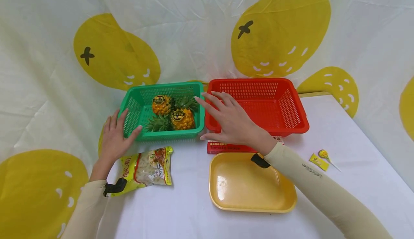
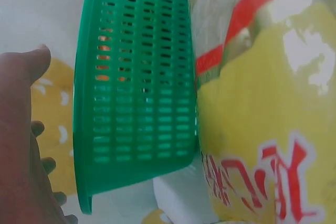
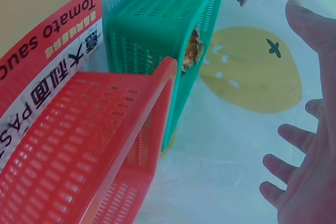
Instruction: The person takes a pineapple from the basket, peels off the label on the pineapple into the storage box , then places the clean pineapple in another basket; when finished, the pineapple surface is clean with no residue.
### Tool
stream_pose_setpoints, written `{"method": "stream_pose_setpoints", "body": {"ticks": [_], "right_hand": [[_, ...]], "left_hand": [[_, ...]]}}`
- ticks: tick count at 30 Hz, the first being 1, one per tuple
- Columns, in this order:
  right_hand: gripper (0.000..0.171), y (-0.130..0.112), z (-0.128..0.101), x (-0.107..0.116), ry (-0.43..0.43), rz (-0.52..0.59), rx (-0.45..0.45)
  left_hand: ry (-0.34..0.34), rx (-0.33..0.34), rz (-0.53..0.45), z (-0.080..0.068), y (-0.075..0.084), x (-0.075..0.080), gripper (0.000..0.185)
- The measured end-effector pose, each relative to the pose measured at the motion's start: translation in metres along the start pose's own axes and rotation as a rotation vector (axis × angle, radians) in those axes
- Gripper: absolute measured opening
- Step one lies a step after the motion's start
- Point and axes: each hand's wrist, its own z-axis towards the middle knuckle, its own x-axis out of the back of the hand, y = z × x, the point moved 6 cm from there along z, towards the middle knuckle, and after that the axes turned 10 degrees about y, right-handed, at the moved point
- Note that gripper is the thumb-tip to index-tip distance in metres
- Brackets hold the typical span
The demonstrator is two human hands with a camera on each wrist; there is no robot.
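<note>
Both hands open: left hand (image 1: 114,138) touching green basket (image 1: 132,114), right hand (image 1: 231,122) hovering; next, grip its sides.

White table (image 1: 355,131), yellow-spotted backdrop (image 1: 194,27)

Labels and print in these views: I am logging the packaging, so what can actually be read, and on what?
"Tomato sauce" and "PAS", cut off, on the red box, with Chinese characters.
"Tomato" on the same box under the right hand.
Large red characters on the yellow snack bag: cropped, unreadable.
Round stickers on the pineapples: too small.
Lettering on the right sleeve: too small.
</note>
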Motion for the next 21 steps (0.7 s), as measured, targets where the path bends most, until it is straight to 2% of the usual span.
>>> {"method": "stream_pose_setpoints", "body": {"ticks": [10,15,21], "right_hand": [[0.112,-0.001,0.019,-0.02,-0.076,0.045,-0.018],[0.112,-0.003,0.029,-0.029,-0.138,0.03,-0.016],[0.109,-0.003,0.036,-0.042,-0.191,0.067,-0.08]], "left_hand": [[-0.019,0.199,-0.111,0.004,-0.026,-0.002,0.089],[-0.035,0.246,-0.177,0.001,-0.033,-0.008,0.086],[-0.035,0.295,-0.234,0.0,-0.042,-0.011,0.088]]}}
